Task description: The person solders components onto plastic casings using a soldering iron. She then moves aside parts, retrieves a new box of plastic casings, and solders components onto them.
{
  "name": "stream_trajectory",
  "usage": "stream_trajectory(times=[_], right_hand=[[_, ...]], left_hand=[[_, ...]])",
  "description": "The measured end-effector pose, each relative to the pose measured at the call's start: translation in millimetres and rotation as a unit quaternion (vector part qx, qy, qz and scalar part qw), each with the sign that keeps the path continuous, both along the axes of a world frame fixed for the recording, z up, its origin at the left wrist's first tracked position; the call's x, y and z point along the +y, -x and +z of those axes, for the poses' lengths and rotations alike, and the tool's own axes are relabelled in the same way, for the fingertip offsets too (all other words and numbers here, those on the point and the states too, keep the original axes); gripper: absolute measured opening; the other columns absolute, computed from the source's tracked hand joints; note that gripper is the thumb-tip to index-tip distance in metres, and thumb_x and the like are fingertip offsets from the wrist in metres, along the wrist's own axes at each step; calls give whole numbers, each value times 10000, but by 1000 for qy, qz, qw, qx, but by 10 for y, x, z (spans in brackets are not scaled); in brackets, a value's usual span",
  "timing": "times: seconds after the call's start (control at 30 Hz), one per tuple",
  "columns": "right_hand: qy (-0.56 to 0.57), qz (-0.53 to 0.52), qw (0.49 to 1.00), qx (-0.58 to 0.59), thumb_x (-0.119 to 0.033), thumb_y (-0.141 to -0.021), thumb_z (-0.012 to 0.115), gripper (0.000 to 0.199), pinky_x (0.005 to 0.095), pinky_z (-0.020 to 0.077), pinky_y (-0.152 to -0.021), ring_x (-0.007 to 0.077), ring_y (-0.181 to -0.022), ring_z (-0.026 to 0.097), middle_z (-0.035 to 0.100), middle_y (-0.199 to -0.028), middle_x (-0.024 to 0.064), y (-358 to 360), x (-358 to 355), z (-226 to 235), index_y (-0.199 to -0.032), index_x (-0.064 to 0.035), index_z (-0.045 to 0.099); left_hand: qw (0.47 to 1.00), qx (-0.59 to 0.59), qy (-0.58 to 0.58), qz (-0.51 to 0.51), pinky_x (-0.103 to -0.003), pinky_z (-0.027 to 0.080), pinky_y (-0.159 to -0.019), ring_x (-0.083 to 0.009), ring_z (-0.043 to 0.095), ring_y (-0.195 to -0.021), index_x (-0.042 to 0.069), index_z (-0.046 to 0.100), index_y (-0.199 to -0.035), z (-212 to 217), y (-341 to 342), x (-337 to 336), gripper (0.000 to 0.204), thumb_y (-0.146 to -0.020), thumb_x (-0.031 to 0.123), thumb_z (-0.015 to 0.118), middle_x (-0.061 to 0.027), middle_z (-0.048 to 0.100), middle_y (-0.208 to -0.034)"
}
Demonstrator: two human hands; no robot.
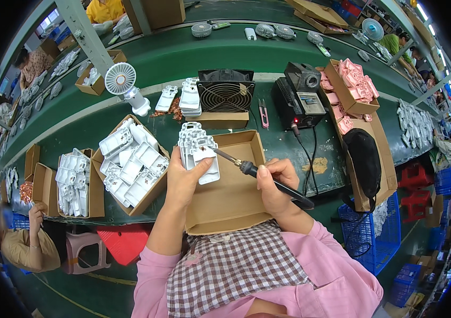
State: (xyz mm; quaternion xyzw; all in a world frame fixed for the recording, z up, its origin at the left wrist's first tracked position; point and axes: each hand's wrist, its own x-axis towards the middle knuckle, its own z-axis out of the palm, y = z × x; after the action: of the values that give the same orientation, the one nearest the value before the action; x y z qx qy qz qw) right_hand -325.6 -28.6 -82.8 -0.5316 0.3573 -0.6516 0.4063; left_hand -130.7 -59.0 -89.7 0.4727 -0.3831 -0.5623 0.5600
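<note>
My left hand (182, 183) is closed around several white plastic casings (199, 153), held over the left edge of an open cardboard tray (225, 204). In my right hand (278, 183) is a soldering iron (284, 188) with a black handle. Its metal tip points left and meets the casing near its upper part; whether it touches is too small to tell. The soldering station (299, 100), with a red light on, stands beyond to the right, a cable at its front. Red-handled snips (263, 113) lie left of the station.
Boxes of white casings (133, 164) stand to the left. A black fan unit (225, 93) and a small white fan (122, 82) stand behind the tray. Pink parts (355, 79) fill a box at right, beside a black pouch (363, 159). Other people work around the green belt (156, 55).
</note>
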Motion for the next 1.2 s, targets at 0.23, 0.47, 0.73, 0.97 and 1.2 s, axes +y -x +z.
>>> stream_trajectory(times=[0.23, 0.47, 0.73, 0.97, 1.2], right_hand=[[-40, -6, 999, 24, -17, -847, 622, 147, 198, 372, -512, 34, -584, 457, 551, -690, 20, -18, -40, 10, -801, -28, 483], [-37, -12, 998, 56, -12, -874, 577, 154, 193, 360, -506, 45, -522, 436, 518, -649, 24, -30, -62, 1, -785, -48, 457], [-41, -8, 997, 62, -25, -874, 585, 153, 183, 353, -486, 36, -518, 429, 511, -651, 16, -48, -66, 19, -790, -52, 460], [-43, -10, 999, 28, -47, -848, 640, 163, 181, 365, -494, 12, -567, 448, 559, -671, 4, -48, -75, 8, -773, -32, 496], [-45, -17, 998, 45, -31, -873, 590, 157, 179, 344, -478, 33, -517, 431, 520, -655, 19, -54, -80, 9, -780, -49, 465]], left_hand=[[1000, -17, 6, 1, -262, 496, -778, -139, 596, -896, -15, 465, -1123, -15, -8, -15, 466, -750, 78, 729, -97, 601, -1034], [1000, -21, 14, 3, -261, 497, -770, -139, 597, -886, -17, 470, -1116, -35, -12, -16, 459, -751, 82, 730, -98, 605, -1020], [1000, -15, 1, 6, -259, 499, -766, -136, 595, -892, -11, 463, -1131, -10, -6, -7, 478, -747, 63, 737, -92, 603, -1026], [1000, -5, 2, 3, -263, 501, -766, -135, 596, -895, -7, 462, -1136, 7, -6, -2, 475, -750, 57, 732, -89, 604, -1028], [1000, -13, 1, 6, -257, 502, -758, -133, 599, -884, -9, 469, -1118, 10, -4, -5, 457, -750, 56, 731, -90, 605, -1022]])
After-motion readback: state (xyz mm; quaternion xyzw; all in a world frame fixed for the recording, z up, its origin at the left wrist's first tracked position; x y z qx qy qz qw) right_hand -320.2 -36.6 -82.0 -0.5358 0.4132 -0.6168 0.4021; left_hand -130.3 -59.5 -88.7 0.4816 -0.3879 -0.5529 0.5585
